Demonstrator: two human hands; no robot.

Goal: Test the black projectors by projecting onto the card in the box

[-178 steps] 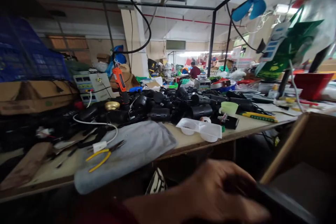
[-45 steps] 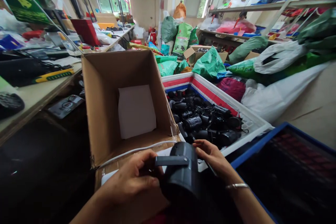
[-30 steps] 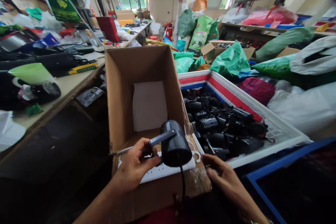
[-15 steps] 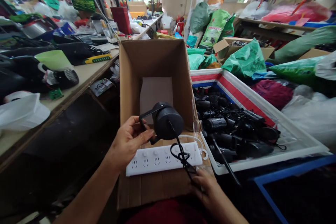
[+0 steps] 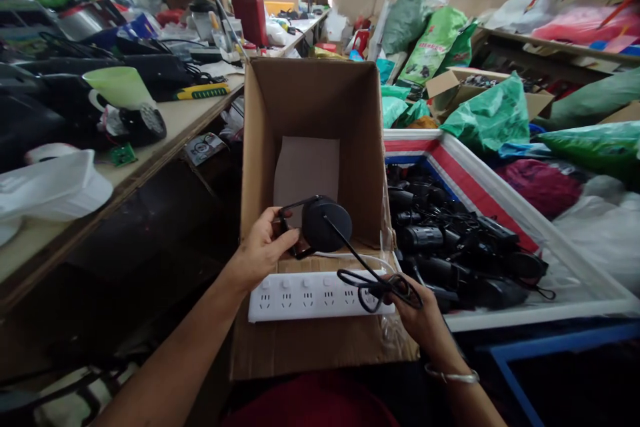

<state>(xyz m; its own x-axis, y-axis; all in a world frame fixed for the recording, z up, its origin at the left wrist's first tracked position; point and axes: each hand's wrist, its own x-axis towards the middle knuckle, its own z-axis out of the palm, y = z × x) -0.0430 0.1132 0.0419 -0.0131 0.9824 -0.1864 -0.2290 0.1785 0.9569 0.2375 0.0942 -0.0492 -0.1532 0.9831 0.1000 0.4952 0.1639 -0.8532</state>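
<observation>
The black round device [image 5: 324, 225] was held firmly in the left grip [image 5: 261, 257], just above a white power strip [image 5: 310, 300] on a cardboard box [image 5: 310, 100]. The right grip [image 5: 425, 307] pinched its looped cord [image 5: 373, 288]; a snag could tug the device loose.

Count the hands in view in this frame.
2. The left hand grips a black cylindrical device above the open cardboard box; the right hand holds its looped black cord, just past the end of the white power strip.
</observation>
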